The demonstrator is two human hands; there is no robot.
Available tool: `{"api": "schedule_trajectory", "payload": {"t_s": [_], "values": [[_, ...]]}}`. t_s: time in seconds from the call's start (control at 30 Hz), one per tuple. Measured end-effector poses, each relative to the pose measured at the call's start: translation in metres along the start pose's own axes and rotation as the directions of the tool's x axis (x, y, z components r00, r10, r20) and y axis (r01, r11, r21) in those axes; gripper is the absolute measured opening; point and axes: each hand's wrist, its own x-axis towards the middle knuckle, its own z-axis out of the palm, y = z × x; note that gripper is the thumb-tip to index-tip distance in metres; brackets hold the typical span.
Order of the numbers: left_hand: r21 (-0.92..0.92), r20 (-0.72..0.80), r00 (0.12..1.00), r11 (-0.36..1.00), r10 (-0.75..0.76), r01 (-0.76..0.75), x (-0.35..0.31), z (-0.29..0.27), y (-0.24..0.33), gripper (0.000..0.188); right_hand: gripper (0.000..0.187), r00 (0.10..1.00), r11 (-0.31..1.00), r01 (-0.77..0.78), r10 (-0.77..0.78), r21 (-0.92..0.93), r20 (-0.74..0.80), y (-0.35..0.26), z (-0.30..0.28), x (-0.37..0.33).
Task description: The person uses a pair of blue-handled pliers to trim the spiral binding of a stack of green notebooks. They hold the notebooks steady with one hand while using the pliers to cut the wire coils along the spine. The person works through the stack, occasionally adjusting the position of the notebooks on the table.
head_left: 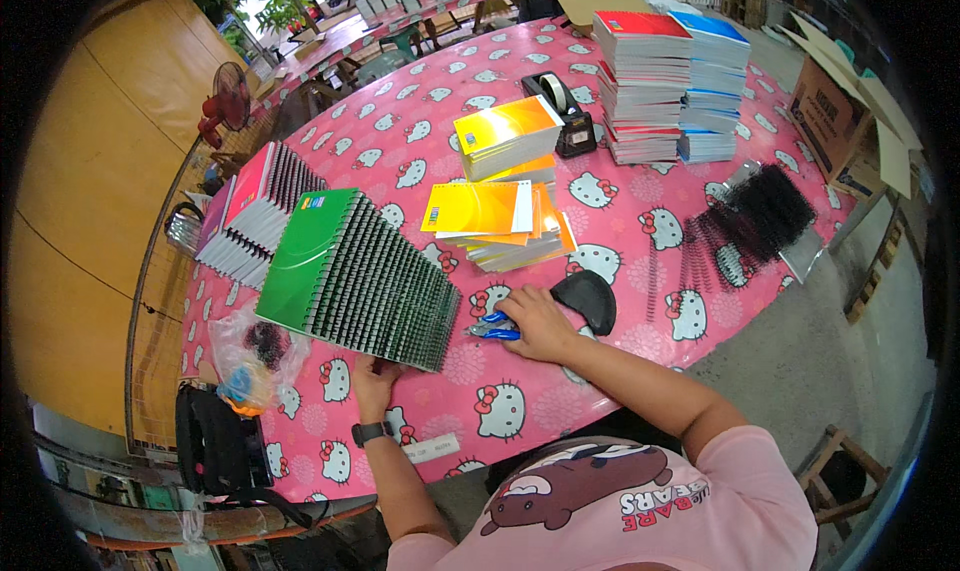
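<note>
A tall stack of green spiral-bound notebooks (310, 256) stands on the table in front of me, its black coils facing right. My left hand (376, 379) is at the stack's near lower edge; its fingers are mostly hidden by the notebooks. Right of the stack, my right hand (540, 326) lies low on the table, its fingers closed around the blue handles of small pliers (493, 327), jaws toward the stack. A dark, half-round pouch-like object (585, 303) sits just beyond that hand. Yellow and orange notebooks (478, 209) are piled loosely farther away.
Red notebooks (265, 186) stand at the left. Tall red (640, 81) and blue (712, 91) stacks rise at the far right, near a tape dispenser (570, 121). Loose black coils (765, 211) spread along the right edge. A plastic bag (262, 356) and black bag (215, 436) lie left.
</note>
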Motion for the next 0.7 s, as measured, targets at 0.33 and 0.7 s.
{"api": "schedule_trajectory", "payload": {"t_s": [0.33, 0.7], "values": [[0.270, 0.430, 0.892, 0.963, -0.141, 0.022, -0.080, -0.055, 0.185, 0.026, 0.047, 0.998, 1.000, 0.015, -0.016, 0.013, 0.069, 0.009, -0.007, -0.003], [0.618, -0.245, 0.833, 0.741, 0.497, -0.261, 0.093, 0.137, 0.224, 0.075, 0.045, 0.991, 0.986, 0.083, -0.097, 0.143, 0.091, 0.016, -0.013, -0.002]]}}
